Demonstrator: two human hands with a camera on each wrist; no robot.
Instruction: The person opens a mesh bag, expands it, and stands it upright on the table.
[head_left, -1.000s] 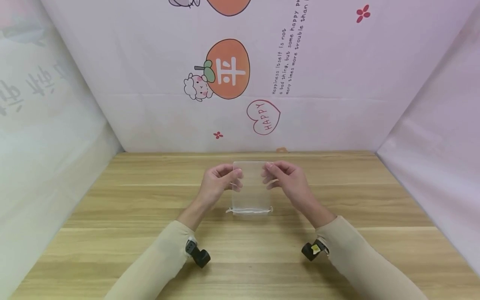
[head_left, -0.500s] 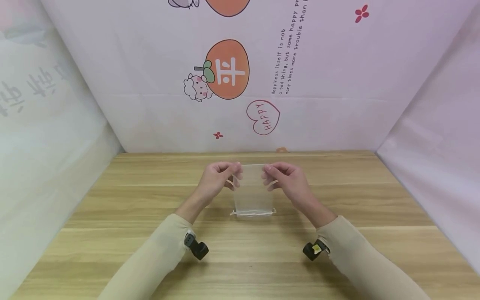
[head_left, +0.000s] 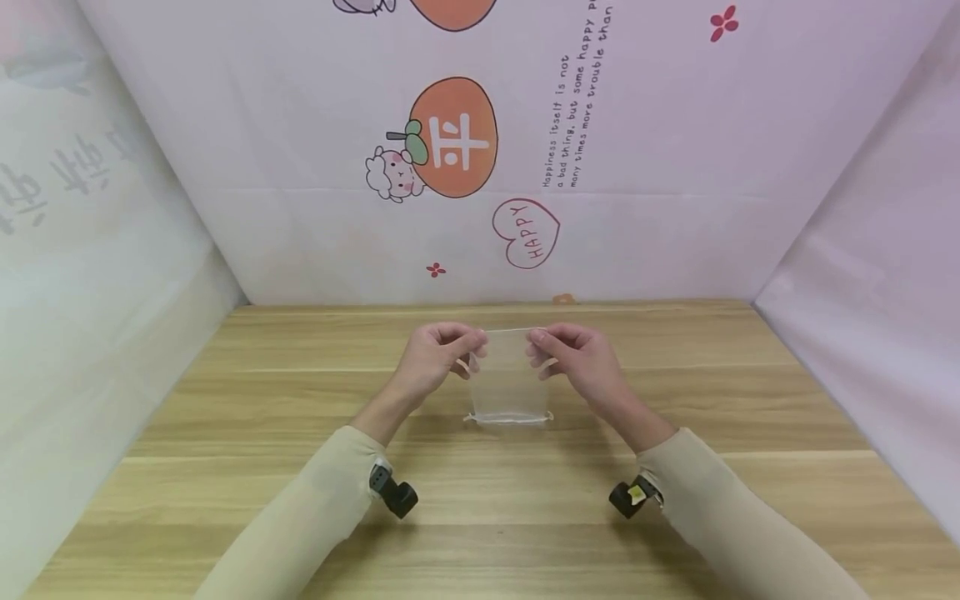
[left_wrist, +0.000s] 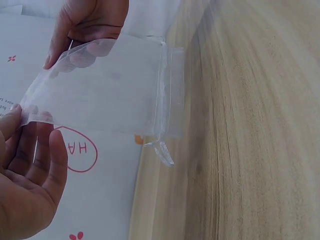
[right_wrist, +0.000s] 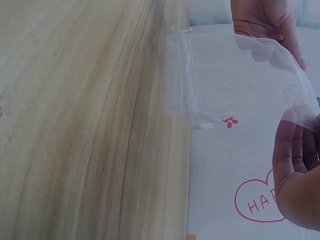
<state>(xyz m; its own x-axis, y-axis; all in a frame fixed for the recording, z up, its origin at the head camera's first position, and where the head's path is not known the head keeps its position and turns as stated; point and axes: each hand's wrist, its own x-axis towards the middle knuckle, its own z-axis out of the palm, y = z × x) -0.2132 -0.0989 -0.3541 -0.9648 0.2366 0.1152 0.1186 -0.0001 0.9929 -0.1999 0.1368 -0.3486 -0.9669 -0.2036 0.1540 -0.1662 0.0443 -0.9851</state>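
A sheer white organza drawstring bag (head_left: 510, 385) hangs between the two hands, its drawstring end pointing down. My left hand (head_left: 435, 354) pinches the upper left corner between thumb and fingers. At the upper right corner, my right hand (head_left: 581, 354) holds the bag the same way. Through the thin mesh (left_wrist: 110, 90) the right hand's fingertips show behind it in the left wrist view. A white ribbon drawstring (right_wrist: 190, 75) runs across the lower end, with short loose ends sticking out at both sides.
A wood-grain table (head_left: 495, 517) lies under the hands. Behind it rises a white printed cloth wall (head_left: 645, 167), with further pale cloth walls at left and right. Small black cameras (head_left: 395, 493) are strapped to both wrists.
The left hand has moved slightly up to the bag's top corner and taken a pinch there. The bag's lower end has swung slightly right and now appears a little higher.
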